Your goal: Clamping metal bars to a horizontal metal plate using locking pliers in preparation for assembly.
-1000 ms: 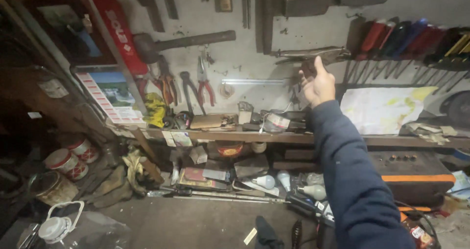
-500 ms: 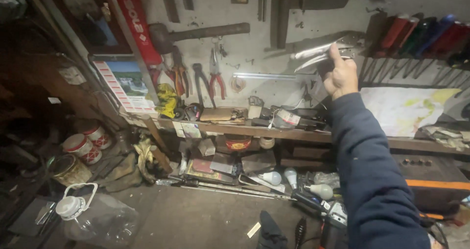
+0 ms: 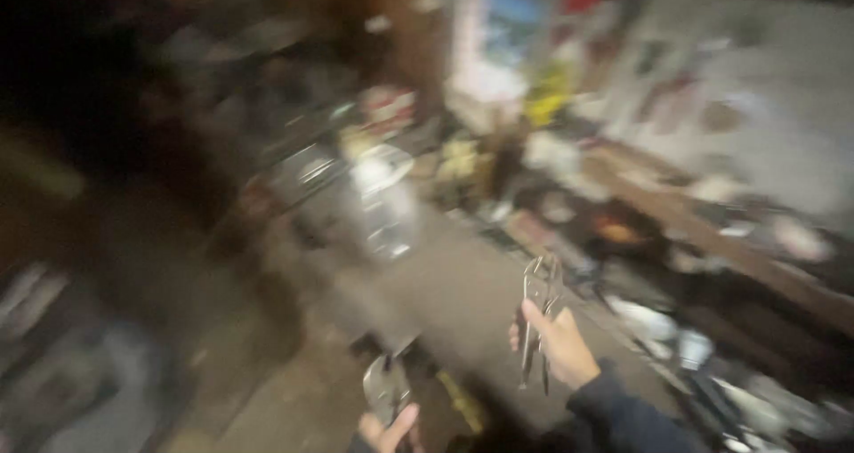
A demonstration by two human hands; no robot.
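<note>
The whole view is smeared by motion, so only the nearest things can be told with any sureness. The right hand [image 3: 559, 344] is raised in the near middle, its dark sleeve [image 3: 623, 417] running off toward the near right corner. Its fingers [image 3: 534, 315] are wrapped around the handles of a pair of metal locking pliers [image 3: 539, 315], which stand nearly upright with the head pointing away from the person and the handle ends hanging below the palm.

The left hand [image 3: 387, 431] shows only partly at the bottom edge, just left of the right hand. Its fingers are closed on a second shiny metal tool [image 3: 384, 389], whose rounded end rises above the thumb; the blur hides what kind of tool it is. The two hands are near each other but apart.

Beneath them lies a bare grey-brown floor [image 3: 445, 284]. Farther off, a clear plastic jug [image 3: 387, 199] with a white cap stands left of centre. Along the right, a long wooden shelf [image 3: 712, 230] runs away into the distance, crowded with small objects too blurred to name, and behind it is a pale wall [image 3: 756, 106].
</note>
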